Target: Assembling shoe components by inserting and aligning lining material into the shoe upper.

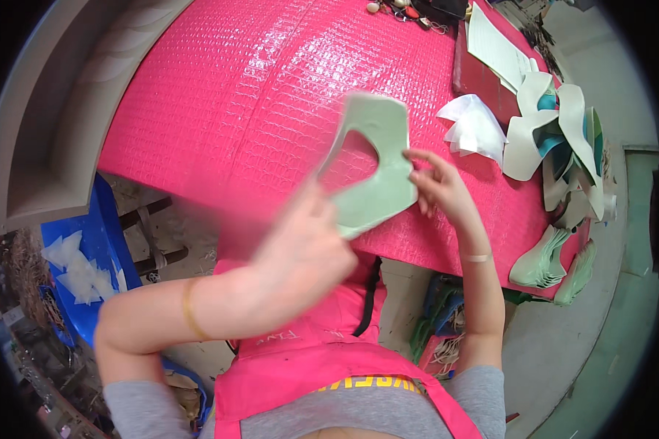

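Above the near edge of the table is a pale green cut-out piece [377, 186], a curved flat shape with a rounded opening. My left hand [304, 234] is closed at its lower left part, blurred by motion, and its fingertips are partly hidden. At the piece's right edge, my right hand [443, 186] has its fingers bent and apart, with fingertips touching the rim. A white translucent folded sheet [474, 128] lies on the table just beyond my right hand.
A shiny pink cover [220, 110] spreads over the table. At the right are white curved pieces [523, 143] and stacked pale green pieces [538, 262]. Papers [494, 47] lie farther back. A grey tray-like frame [51, 132] and a blue stool [99, 208] with translucent scraps stand left.
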Tool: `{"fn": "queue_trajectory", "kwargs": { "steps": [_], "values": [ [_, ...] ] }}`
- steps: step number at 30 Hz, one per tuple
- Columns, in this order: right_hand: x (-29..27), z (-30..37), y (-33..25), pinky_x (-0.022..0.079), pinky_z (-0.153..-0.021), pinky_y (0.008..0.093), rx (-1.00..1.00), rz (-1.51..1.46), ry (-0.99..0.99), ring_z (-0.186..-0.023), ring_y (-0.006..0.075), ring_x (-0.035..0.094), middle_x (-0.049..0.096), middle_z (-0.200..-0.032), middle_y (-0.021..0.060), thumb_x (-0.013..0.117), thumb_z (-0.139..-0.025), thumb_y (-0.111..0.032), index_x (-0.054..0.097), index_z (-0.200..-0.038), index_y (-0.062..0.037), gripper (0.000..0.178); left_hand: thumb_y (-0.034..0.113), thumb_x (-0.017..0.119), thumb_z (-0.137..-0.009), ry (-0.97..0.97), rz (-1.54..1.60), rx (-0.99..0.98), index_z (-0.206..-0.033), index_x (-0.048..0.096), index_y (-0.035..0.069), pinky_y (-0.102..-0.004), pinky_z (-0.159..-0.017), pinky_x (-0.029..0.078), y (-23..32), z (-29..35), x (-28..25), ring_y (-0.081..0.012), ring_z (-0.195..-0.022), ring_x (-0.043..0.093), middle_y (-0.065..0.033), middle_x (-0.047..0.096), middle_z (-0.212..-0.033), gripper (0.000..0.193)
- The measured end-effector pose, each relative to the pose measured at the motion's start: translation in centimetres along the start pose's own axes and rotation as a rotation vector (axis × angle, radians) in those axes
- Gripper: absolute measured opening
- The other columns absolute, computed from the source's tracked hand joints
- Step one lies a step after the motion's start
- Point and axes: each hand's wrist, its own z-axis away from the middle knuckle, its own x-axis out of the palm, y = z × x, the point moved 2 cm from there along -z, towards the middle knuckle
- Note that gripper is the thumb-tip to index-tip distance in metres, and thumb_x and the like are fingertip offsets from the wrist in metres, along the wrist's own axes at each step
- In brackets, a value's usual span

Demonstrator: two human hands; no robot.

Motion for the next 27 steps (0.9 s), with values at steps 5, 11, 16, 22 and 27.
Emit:
{"fn": "queue_trajectory", "kwargs": {
  "steps": [5,11,16,22,27],
  "values": [
    [7.2,2.7,-2.6,0.041,-0.085,0.0404,-0.941,0.641,0.143,-0.101,0.0299,0.051,0.053,-0.106,0.0132,0.060,-0.071,-0.005,0.054,-0.109,-0.0050,0.039,0.010,0.049,-0.068,0.398,-0.340,-0.126,-0.090,0.058,-0.003,-0.0380,-0.100,0.029,-3.9,2.0,6.4,-0.0234,-0.086,0.055,-0.0116,0.059,-0.085,0.027],
    [7.1,0.4,-1.6,0.025,-0.102,0.0412,-0.761,0.999,-0.249,-0.124,0.0167,0.033,0.036,-0.134,-0.0001,0.043,-0.082,-0.039,0.033,-0.131,-0.0188,0.054,0.009,0.048,-0.069,0.554,-0.121,0.018,-0.092,0.057,-0.008,-0.0353,-0.096,0.035,-4.6,2.7,7.7,-0.0225,-0.091,0.056,-0.0156,0.058,-0.089,0.030],
    [1.7,-3.7,-1.5,0.021,-0.103,0.0424,-0.711,1.265,-0.084,-0.124,0.0160,0.032,0.037,-0.133,-0.0056,0.044,-0.083,-0.033,0.040,-0.127,-0.0227,0.045,0.008,0.050,-0.069,0.492,-0.152,0.058,-0.095,0.058,-0.002,-0.0354,-0.100,0.030,-4.8,2.2,7.7,-0.0153,-0.085,0.057,-0.0132,0.060,-0.096,0.029],
    [3.8,-4.5,-3.5,0.019,-0.104,0.0420,-0.720,1.093,0.038,-0.125,0.0196,0.031,0.038,-0.133,0.0013,0.052,-0.080,-0.028,0.040,-0.127,-0.0187,0.050,0.007,0.050,-0.069,0.572,-0.063,-0.098,-0.093,0.055,-0.004,-0.0403,-0.095,0.036,-3.7,-1.1,6.4,-0.0213,-0.081,0.057,-0.0157,0.058,-0.091,0.027],
    [3.7,-7.0,-3.0,0.013,-0.104,0.0483,-0.714,1.190,0.035,-0.126,0.0226,0.030,0.034,-0.135,-0.0006,0.043,-0.085,-0.031,0.041,-0.127,-0.0218,0.043,0.008,0.053,-0.068,0.452,0.183,0.024,-0.093,0.055,-0.005,-0.0395,-0.086,0.041,-5.0,-1.3,6.1,-0.0225,-0.085,0.057,-0.0170,0.058,-0.091,0.027]
  ]
}}
